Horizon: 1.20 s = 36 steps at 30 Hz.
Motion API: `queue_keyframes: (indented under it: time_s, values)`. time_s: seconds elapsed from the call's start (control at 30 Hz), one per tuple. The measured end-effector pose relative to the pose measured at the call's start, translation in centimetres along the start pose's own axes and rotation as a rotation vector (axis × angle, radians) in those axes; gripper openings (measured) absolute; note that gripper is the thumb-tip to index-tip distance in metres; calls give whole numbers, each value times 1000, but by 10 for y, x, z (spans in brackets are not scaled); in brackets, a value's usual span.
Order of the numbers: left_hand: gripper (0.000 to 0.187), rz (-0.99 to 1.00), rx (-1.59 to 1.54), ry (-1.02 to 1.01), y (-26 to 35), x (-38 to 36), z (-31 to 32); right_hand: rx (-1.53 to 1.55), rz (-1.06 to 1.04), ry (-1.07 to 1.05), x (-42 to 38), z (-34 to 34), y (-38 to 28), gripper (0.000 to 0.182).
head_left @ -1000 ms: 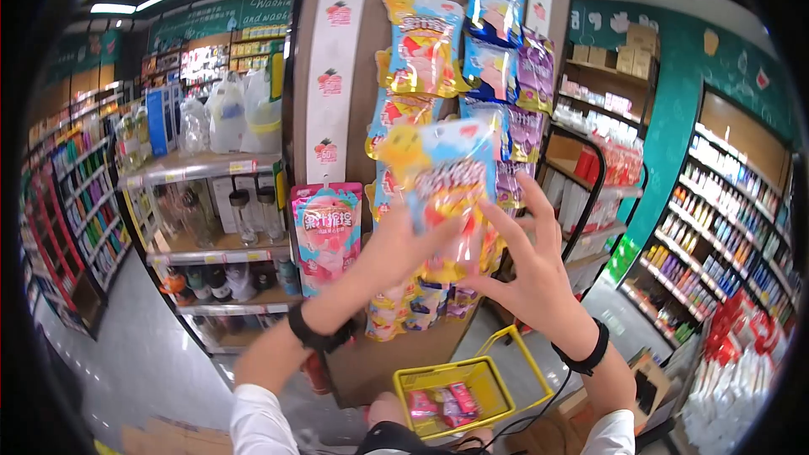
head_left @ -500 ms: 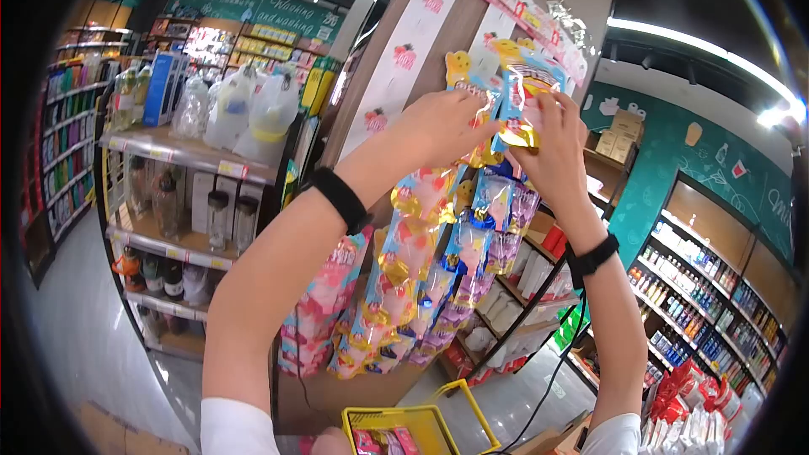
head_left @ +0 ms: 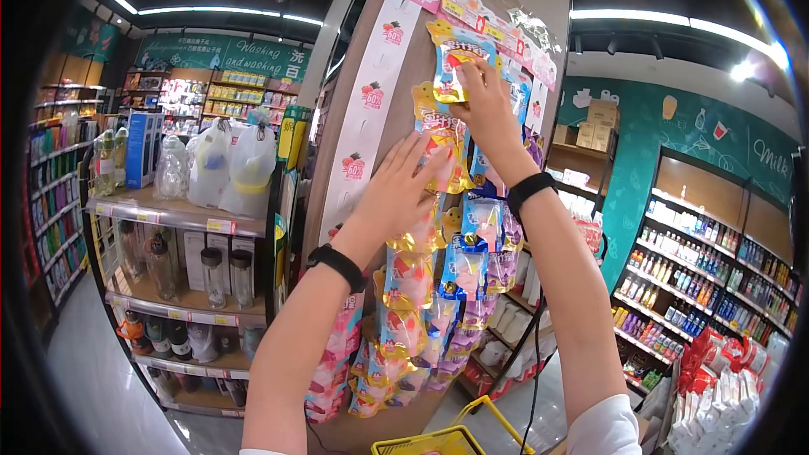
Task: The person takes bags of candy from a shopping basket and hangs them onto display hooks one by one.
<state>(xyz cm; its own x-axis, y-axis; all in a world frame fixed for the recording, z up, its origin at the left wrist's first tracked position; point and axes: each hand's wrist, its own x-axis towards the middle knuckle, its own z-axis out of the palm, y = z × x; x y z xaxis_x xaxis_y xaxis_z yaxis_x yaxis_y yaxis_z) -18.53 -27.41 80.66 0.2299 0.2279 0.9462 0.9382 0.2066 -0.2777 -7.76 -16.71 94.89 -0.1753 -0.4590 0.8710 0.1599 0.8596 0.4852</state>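
Note:
Colourful snack packets (head_left: 410,281) hang in overlapping columns on strips fixed to a brown panel. My right hand (head_left: 484,101) is closed on the lower right part of a yellow and blue packet (head_left: 455,55) near the top of the display. Lower and to the left, my left hand (head_left: 403,190) has its fingers spread and lies against a hanging pink and yellow packet (head_left: 440,129). Its fingertips touch the packet's front. A white strip (head_left: 372,97) with small hooks and strawberry prints runs down the panel beside the packets.
A yellow basket (head_left: 428,443) stands below the display. At the left a shelf unit (head_left: 181,212) holds bottles and bagged goods. Red and white packages (head_left: 716,388) are piled at the lower right, before shelves of bottles (head_left: 674,286).
My right hand has moved left with a packet, now at the top of the left column. My left hand has dropped lower and its fingers have spread. The view has shifted slightly.

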Motion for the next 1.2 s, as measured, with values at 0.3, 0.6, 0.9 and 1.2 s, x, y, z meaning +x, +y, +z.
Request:
queue_keyframes:
  time_s: [0.3,0.6,0.9,1.2]
  values:
    - [70,-2,27,25,0,-1,4,69,73,79,5,12,3,58]
    - [70,-18,19,56,4,-1,2,133,88,97,7,1,8,51]
    - [68,-20,44,12,3,-4,3,115,26,61,-22,-9,-1,49]
    - [65,-51,81,-28,7,-9,8,175,-296,-356,-138,-74,-57,35]
